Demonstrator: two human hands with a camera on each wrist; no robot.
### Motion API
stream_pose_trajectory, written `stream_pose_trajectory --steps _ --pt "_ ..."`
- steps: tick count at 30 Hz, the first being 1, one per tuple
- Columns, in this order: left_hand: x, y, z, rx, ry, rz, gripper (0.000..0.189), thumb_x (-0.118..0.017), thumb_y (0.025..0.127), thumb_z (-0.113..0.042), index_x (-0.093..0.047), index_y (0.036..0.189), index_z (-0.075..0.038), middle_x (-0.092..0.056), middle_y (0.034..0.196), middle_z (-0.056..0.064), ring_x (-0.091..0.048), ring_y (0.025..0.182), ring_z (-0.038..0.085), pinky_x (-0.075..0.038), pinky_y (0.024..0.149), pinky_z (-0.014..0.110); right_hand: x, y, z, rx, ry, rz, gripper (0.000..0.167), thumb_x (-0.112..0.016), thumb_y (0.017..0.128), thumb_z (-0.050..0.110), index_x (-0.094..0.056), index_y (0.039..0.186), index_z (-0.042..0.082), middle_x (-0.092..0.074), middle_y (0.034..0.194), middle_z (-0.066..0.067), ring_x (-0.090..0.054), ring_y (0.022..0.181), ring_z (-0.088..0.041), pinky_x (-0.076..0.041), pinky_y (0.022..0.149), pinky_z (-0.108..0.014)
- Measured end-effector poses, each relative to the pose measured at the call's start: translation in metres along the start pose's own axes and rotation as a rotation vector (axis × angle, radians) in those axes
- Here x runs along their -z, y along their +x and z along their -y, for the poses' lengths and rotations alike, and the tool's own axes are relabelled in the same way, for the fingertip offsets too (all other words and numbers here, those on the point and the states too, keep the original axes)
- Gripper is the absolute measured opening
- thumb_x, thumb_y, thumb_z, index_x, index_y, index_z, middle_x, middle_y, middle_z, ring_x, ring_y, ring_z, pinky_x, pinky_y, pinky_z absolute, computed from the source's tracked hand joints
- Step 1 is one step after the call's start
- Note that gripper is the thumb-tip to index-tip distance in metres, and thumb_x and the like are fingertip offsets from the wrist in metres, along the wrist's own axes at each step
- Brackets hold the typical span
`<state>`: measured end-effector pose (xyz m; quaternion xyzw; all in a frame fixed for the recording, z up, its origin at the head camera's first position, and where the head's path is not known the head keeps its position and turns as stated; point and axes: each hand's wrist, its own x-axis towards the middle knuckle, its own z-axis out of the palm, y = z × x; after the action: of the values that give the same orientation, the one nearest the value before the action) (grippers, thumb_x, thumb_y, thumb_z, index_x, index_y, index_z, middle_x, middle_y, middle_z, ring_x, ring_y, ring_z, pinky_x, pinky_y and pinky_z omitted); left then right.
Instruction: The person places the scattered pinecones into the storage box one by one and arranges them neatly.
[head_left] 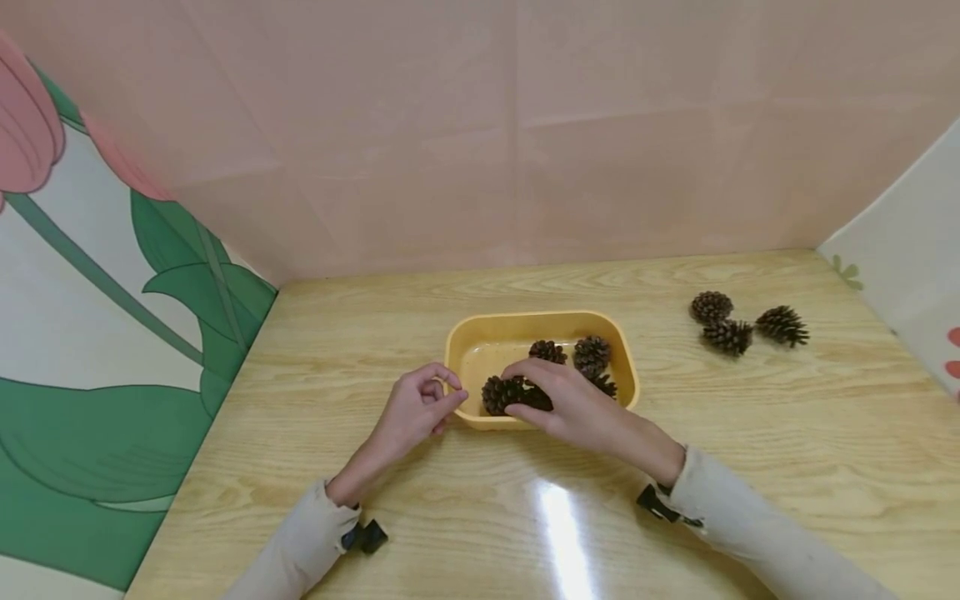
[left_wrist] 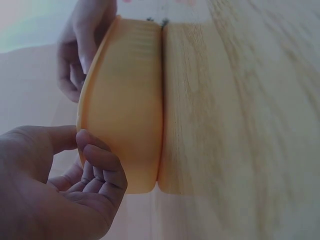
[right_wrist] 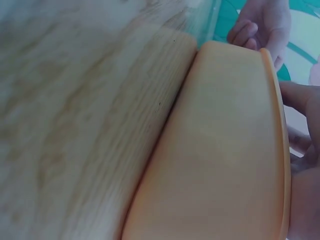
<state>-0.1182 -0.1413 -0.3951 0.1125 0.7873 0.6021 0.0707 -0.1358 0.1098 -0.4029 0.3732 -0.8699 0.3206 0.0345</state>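
A yellow plastic basin sits on the table with several brown pine cones inside. My left hand pinches the basin's left rim between thumb and fingers; the left wrist view shows the basin wall beside the curled fingers. Reaching over the near rim, my right hand has its thumb and fingers curled round a pine cone low in the basin. Behind that hand lie two more pine cones, and another is partly covered by it. In the right wrist view the basin wall hides the fingertips.
Three pine cones lie close together on the wood-grain table, to the right of the basin. A pink backdrop rises along the table's far edge. Printed panels with plants stand at the left and right sides.
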Motion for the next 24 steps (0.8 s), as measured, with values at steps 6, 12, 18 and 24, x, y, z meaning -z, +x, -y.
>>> stream_pose_trajectory --steps 6,12,18,24 --pt "0.000 -0.001 -0.001 0.007 -0.005 0.005 0.009 -0.069 0.093 -0.002 -0.063 0.096 0.004 -0.053 0.059 0.024 -0.047 0.043 0.018 -0.038 0.042 0.020 0.000 0.000 -0.002 -0.013 0.004 0.043 0.030 -0.066 0.098 0.028 -0.064 0.123 0.011 -0.066 0.119 -0.001 -0.064 0.111 -0.017 -0.054 0.090 -0.034" --pt "0.000 -0.001 -0.004 0.020 0.004 0.000 0.010 -0.069 0.093 -0.003 -0.063 0.096 0.004 -0.053 0.060 0.024 -0.047 0.044 0.018 -0.038 0.042 0.019 0.000 0.000 -0.002 -0.011 0.010 0.058 0.028 -0.064 0.099 0.029 -0.066 0.121 0.011 -0.066 0.118 0.000 -0.065 0.108 -0.019 -0.055 0.088 -0.035" --pt "-0.001 -0.001 -0.006 0.033 0.017 -0.007 0.011 -0.070 0.092 -0.001 -0.063 0.096 0.005 -0.053 0.058 0.013 -0.047 0.044 0.018 -0.038 0.042 0.019 0.007 0.000 0.000 -0.015 -0.005 0.041 0.027 -0.067 0.098 0.025 -0.067 0.119 0.009 -0.067 0.117 -0.002 -0.064 0.109 -0.019 -0.055 0.089 -0.037" --pt "-0.001 -0.001 -0.006 0.041 0.009 -0.009 0.011 -0.070 0.091 -0.001 -0.063 0.096 0.005 -0.054 0.059 0.014 -0.048 0.045 0.020 -0.038 0.042 0.019 0.022 0.001 -0.004 0.018 -0.013 -0.025 0.022 -0.068 0.096 0.018 -0.067 0.115 0.007 -0.069 0.111 -0.004 -0.066 0.102 -0.021 -0.056 0.083 -0.040"
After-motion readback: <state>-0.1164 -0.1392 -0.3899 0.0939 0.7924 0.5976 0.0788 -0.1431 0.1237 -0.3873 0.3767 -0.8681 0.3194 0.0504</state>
